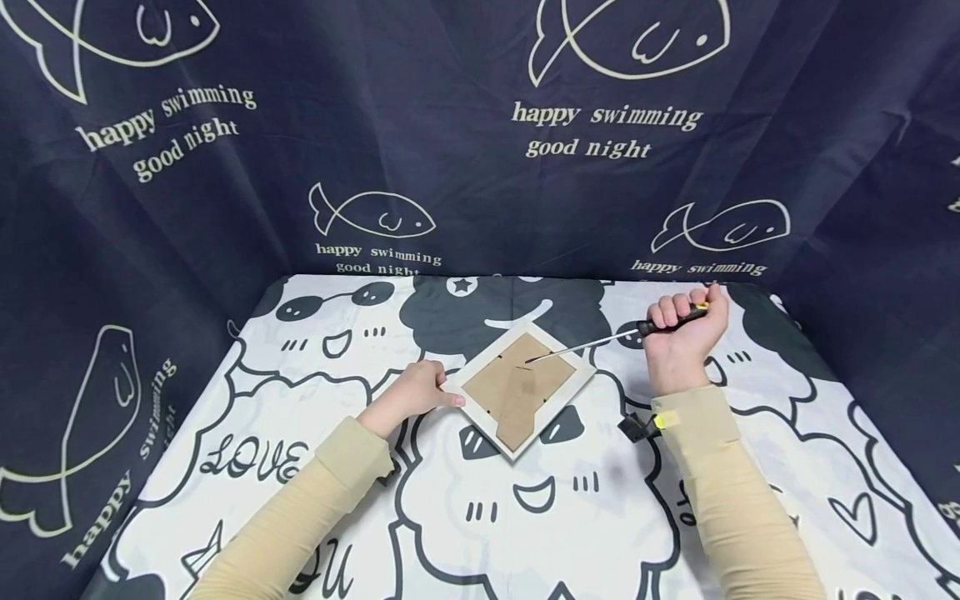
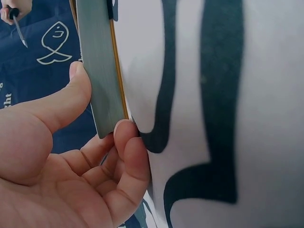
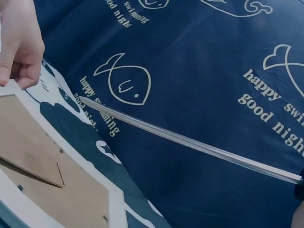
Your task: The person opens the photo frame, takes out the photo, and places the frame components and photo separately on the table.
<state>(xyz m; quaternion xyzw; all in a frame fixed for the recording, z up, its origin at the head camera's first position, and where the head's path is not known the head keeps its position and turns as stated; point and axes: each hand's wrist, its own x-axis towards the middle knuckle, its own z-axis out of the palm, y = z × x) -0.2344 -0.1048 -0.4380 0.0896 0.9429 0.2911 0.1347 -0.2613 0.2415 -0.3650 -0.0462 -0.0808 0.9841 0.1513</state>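
Note:
A picture frame with a white border lies back side up, its brown backing board facing me and a stand flap cut into it. My left hand pinches its left corner; the left wrist view has the thumb on one face of the frame and curled fingers at the other. My right hand grips a screwdriver by its black and yellow handle. Its shaft slants down leftward and overlaps the board in the head view. Seen from the right wrist, the screwdriver's tip stands apart from the board.
A white cloth printed with black cartoon sheep covers the table. Dark blue curtains with fish drawings and lettering hang behind and at both sides. Small dark metal tabs sit along the frame's inner edge.

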